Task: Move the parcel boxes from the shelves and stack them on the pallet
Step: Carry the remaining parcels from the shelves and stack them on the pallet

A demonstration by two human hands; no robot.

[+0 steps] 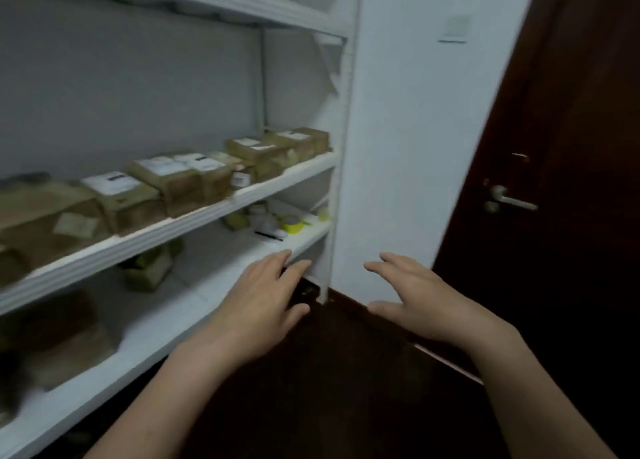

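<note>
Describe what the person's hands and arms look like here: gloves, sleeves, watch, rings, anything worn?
Nothing worn is visible. The left hand and right hand are bare, with no gloves. The left forearm and right forearm are uncovered down to the frame edge, with no sleeve cuff in view. No watch, bracelet or ring shows, though the frame is soft, so a thin ring could be missed.
</note>
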